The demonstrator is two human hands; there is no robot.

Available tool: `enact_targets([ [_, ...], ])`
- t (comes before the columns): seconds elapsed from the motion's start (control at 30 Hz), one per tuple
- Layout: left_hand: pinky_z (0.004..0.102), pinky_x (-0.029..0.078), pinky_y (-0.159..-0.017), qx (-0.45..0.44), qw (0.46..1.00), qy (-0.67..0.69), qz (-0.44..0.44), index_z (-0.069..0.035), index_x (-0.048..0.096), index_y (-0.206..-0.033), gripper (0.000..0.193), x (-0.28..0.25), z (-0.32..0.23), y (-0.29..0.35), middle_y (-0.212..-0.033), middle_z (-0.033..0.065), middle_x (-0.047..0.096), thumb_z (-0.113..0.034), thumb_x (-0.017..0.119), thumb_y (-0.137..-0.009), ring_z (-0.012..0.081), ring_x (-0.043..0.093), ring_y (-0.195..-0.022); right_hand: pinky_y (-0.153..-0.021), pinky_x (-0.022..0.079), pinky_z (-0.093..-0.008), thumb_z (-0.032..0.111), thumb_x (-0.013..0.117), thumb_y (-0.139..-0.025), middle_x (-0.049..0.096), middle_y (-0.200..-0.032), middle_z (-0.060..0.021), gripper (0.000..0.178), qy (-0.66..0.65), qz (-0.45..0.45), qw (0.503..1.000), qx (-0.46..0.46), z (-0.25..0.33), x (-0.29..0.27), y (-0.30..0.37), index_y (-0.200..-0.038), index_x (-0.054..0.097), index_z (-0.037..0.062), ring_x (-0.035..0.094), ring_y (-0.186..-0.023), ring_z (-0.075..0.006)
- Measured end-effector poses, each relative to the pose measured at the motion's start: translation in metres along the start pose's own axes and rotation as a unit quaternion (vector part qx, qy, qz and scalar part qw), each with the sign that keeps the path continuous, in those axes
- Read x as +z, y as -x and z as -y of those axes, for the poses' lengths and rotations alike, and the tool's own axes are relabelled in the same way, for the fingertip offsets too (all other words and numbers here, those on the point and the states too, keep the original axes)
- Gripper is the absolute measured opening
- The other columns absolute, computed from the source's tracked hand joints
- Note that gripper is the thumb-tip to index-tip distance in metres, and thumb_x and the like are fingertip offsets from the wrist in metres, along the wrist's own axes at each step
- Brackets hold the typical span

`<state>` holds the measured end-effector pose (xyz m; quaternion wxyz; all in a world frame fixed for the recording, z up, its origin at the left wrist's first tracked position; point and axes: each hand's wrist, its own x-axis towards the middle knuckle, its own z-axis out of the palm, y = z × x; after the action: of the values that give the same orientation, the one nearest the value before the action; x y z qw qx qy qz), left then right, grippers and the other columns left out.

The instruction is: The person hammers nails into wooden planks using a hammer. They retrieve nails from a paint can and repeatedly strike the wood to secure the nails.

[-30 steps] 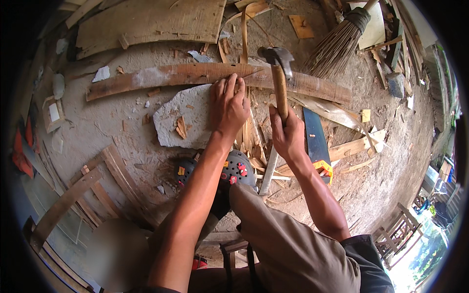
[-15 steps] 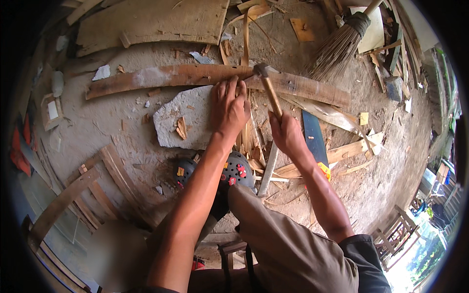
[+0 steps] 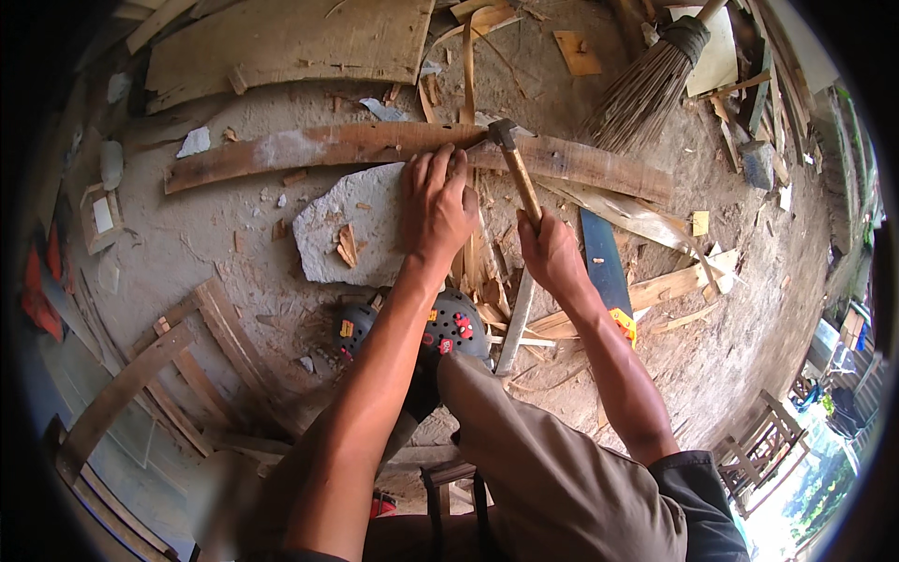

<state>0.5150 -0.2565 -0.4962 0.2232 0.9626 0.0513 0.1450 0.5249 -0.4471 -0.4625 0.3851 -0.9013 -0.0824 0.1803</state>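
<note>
A long wooden plank (image 3: 328, 145) lies across the floor ahead of me, bowed by the lens. My left hand (image 3: 438, 206) reaches over the right part of a rough grey stone slab (image 3: 337, 220), its bent fingertips closed against the plank's near edge. Beside them is a thin dark sliver too small to name. In my right hand (image 3: 554, 253) is a hammer (image 3: 521, 178), gripped by its wooden handle. The hammer's dark head rests over or touches the plank, just right of my left fingers. My left palm and thumb are mostly hidden.
A handsaw (image 3: 604, 262) with a dark blade lies right of my right hand, among wood strips and shavings. A stick broom (image 3: 655, 84) is at the far right. A wide board (image 3: 290, 47) lies at the back left, and a wooden frame (image 3: 197, 365) stands near left.
Almost nothing differs. The hammer head and my left fingers have barely shifted, and both hands keep their hold.
</note>
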Motion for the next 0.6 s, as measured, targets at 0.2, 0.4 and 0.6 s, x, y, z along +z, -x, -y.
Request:
enact_targets([
  [0.2, 0.0479, 0.038, -0.108, -0.009, 1.000, -0.006, -0.010, 0.006, 0.063, -0.121, 0.043, -0.002, -0.003, -0.001, -0.126, 0.0169, 0.058, -0.014, 0.062, -0.084, 0.0338, 0.053, -0.117, -0.054, 0.043, -0.0488, 0.022, 0.060, -0.097, 0.057, -0.063, -0.0271, 0.028, -0.002, 0.012, 0.999, 0.037, -0.003, 0.001, -0.003, -0.085, 0.057, -0.0036, 0.059, -0.058, -0.0452],
  [0.4, 0.0488, 0.038, -0.106, -0.011, 0.999, -0.047, 0.022, 0.006, 0.063, -0.122, 0.044, -0.007, -0.008, -0.004, -0.129, 0.0161, 0.055, -0.015, 0.062, -0.084, 0.0334, 0.052, -0.119, -0.053, 0.044, -0.0475, 0.024, 0.059, -0.098, 0.059, -0.064, -0.0246, 0.029, 0.009, 0.030, 0.998, 0.049, 0.010, -0.003, -0.008, -0.085, 0.057, -0.0020, 0.060, -0.057, -0.0430],
  [0.6, 0.0506, 0.036, -0.107, -0.031, 0.998, -0.047, 0.024, 0.005, 0.062, -0.125, 0.048, 0.001, -0.003, -0.001, -0.133, 0.0162, 0.052, -0.017, 0.060, -0.083, 0.0338, 0.050, -0.122, -0.051, 0.044, -0.0460, 0.020, 0.059, -0.099, 0.059, -0.061, -0.0202, 0.024, -0.034, -0.013, 0.999, -0.008, 0.023, 0.008, 0.012, -0.089, 0.056, -0.0017, 0.059, -0.051, -0.0318],
])
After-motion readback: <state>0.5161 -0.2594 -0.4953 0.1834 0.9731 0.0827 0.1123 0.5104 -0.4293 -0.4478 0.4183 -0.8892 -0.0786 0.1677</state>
